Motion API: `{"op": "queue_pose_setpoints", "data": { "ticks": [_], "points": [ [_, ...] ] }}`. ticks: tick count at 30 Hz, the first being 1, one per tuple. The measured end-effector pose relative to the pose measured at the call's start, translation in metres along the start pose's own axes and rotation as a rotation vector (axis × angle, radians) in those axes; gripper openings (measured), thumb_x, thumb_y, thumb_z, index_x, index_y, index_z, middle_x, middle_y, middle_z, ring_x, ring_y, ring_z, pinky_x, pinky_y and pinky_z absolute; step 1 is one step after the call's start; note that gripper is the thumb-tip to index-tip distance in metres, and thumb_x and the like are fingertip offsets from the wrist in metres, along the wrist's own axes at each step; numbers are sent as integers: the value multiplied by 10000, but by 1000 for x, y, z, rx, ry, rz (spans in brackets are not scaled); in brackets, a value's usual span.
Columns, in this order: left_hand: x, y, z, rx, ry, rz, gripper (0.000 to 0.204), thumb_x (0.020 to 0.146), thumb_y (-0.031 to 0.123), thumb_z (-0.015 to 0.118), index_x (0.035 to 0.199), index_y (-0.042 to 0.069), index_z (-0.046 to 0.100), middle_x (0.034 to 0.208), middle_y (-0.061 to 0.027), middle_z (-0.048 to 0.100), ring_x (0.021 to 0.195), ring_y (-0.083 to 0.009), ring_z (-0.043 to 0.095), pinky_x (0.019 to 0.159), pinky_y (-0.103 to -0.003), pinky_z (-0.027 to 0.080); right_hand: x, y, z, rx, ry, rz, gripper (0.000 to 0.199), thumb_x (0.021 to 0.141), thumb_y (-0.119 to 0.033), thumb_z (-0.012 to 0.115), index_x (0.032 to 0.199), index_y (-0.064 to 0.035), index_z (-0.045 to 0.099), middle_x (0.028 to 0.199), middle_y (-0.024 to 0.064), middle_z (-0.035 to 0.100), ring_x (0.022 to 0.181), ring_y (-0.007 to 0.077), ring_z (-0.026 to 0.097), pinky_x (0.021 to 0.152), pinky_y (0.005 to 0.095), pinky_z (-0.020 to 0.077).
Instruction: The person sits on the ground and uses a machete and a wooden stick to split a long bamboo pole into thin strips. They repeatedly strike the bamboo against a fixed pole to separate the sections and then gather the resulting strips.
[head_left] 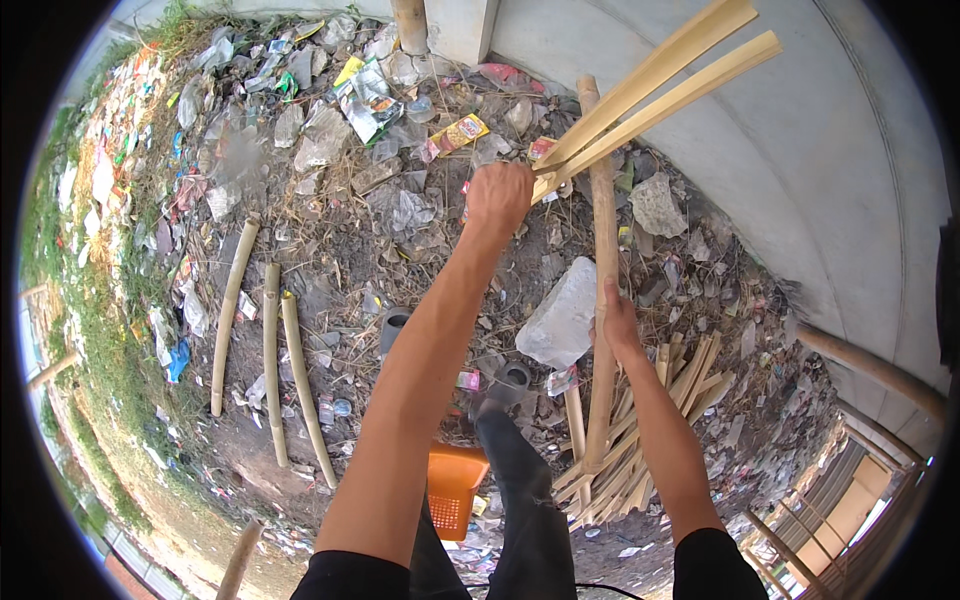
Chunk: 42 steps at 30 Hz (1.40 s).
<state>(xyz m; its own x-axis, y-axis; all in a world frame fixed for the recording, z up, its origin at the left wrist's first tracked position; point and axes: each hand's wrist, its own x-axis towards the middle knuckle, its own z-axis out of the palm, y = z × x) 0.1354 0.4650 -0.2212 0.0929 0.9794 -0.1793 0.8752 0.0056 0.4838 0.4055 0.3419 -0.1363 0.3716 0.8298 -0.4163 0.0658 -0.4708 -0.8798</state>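
Note:
My left hand [500, 197] is closed in a fist at the near end of a split bamboo length [655, 75]. Its two pale halves spread apart toward the upper right. Beside the fist shows a thin dark edge, too small to make out. Lower down on the right, my right hand [622, 328] wraps round a thick bamboo pole [603, 220], thumb along its near side. That pole runs from near the wall down toward me, passing beside a pale stone block [560, 315]. Under my right forearm lies a heap of split bamboo strips [625, 465].
Three bamboo lengths [272, 365] lie on the ground at left. An orange plastic basket [455, 490] sits by my legs. Litter and dry stalks cover the soil. A grey wall [800, 150] curves along the far right, and a rock [658, 205] rests near its foot.

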Motion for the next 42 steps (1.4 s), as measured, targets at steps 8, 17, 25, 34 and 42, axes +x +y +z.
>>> {"op": "queue_pose_setpoints", "data": {
  "ticks": [8, 17, 25, 34, 42],
  "points": [
    [-13, -24, 27, -78, -21, -140, 375, 1017, 386, 525, 997, 55, 699, 879, -229, 726, 853, -418, 714, 777, -529, 554, 19, -144, -39, 247, 1, -192, 655, 996, -724, 382, 974, -85, 524, 713, 51, 518, 576, 190, 523, 536, 338, 437],
    [0, -1, 22, -63, -43, -82, 375, 1014, 401, 545, 997, 69, 719, 942, -241, 727, 891, -424, 714, 787, -522, 558, 13, 77, 3, -755, -235, -2, 806, 1013, -719, 322, 809, 5, 612, 668, 135, 647, 650, 255, 675, 614, 412, 521],
    [-18, -63, 56, -27, -42, -187, 373, 1013, 384, 553, 961, 63, 734, 858, -210, 735, 845, -392, 732, 761, -500, 573, 0, 3, -1, -235, -100, 80, 683, 1018, -681, 396, 820, -50, 566, 645, 51, 538, 520, 171, 544, 491, 329, 444],
    [0, -25, 65, -58, -103, -108, 304, 1000, 299, 552, 960, 73, 751, 899, -163, 751, 855, -357, 742, 744, -464, 591, 20, 157, 4, -688, -201, 247, 754, 1022, -675, 394, 737, 1, 568, 550, 72, 556, 483, 255, 615, 492, 430, 483],
    [-3, -65, 88, 31, -121, -147, 238, 949, 192, 554, 964, 80, 764, 908, -143, 756, 868, -332, 752, 760, -437, 604, -16, 63, -6, -223, 4, 154, 665, 1028, -657, 400, 871, -33, 571, 677, 77, 559, 588, 197, 561, 549, 363, 480]
  ]
}}
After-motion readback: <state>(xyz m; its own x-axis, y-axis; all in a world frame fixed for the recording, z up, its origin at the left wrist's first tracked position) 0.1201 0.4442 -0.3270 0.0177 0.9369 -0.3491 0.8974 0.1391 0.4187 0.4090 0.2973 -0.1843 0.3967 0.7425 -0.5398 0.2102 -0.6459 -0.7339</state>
